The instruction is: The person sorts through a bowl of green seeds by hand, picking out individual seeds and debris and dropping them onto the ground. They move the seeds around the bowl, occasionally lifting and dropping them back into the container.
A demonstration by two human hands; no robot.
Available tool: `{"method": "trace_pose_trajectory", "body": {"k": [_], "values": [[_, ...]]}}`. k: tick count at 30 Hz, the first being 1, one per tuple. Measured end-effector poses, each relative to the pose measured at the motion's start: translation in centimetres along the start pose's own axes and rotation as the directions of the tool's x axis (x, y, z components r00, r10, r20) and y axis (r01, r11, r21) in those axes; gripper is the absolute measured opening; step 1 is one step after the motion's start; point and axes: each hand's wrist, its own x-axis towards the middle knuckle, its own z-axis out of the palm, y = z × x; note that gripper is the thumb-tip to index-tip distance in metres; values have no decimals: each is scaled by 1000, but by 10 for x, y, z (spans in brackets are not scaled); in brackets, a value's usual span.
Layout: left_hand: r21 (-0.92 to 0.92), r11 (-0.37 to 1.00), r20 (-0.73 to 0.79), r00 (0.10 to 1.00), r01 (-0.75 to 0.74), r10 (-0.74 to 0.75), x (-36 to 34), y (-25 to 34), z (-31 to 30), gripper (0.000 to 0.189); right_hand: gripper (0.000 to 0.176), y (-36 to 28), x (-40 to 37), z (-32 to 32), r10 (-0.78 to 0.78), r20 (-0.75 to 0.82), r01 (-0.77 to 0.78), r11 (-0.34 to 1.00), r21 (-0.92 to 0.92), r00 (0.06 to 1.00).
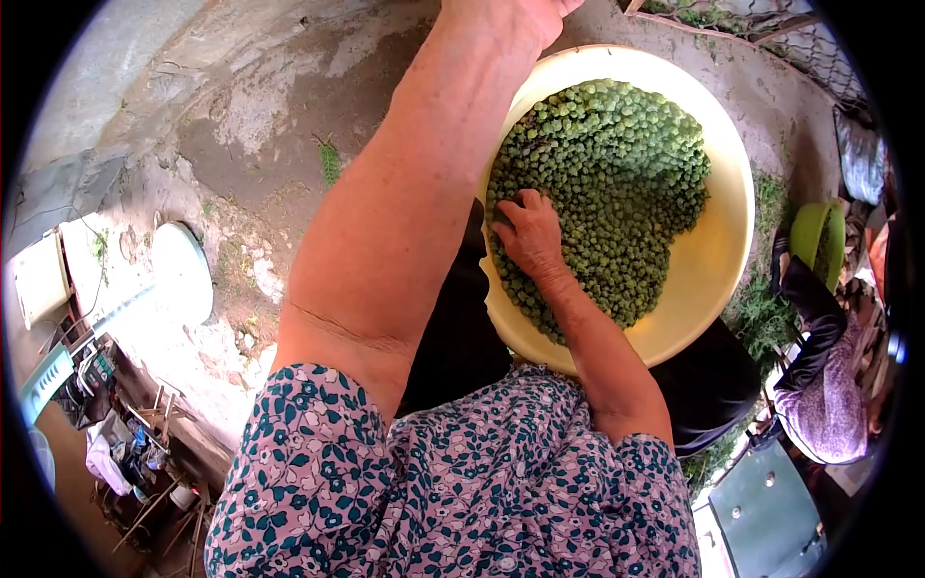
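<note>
Apparently picking through: reaching out at left with the left hand (513,19), too cropped for reading its fingers; farther right, touching, with bent, parted fingers of the right hand (535,234), green pieces (617,193) heaped in a yellow basin (703,275), nothing visibly gripped. Next, probably calling for a light pinch.

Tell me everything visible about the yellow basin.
The basin is wide, round, pale yellow and plastic-looking, with a smooth rim. Small green pieces fill much of it, leaving bare wall on the picture's right. It appears to rest on dark-clothed legs. The right hand touches the pieces, its arm crossing the near rim.
</note>
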Motion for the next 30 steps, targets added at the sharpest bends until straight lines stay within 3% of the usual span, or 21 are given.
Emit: {"method": "trace_pose_trajectory", "body": {"k": [3,8,11,17,26,30], "values": [[-3,1000,-8,1000,-4,4,-1,0,-1,9,25,2,-2,-10,64,75,-56,993,-107,995],[-13,1000,10,1000,-15,16,-1,1,-2,9,24,27,-13,-16,159,6,-155,972,-175,987],[-13,1000,8,1000,1,-1,0,1,-1,9,24,35,-13,-17,122,-197,-177,939,-293,973],[-3,1000,6,1000,2,-2,-2,-1,2,9,20,14,-6,-3,75,-148,-87,993,-80,986],[9,1000,-5,1000,14,-13,-2,-2,3,10,16,10,4,16,131,-107,-152,964,-217,986],[1,1000,7,1000,-2,2,-3,-4,3,10,15,15,2,14,144,-116,-161,974,-160,983]]}}
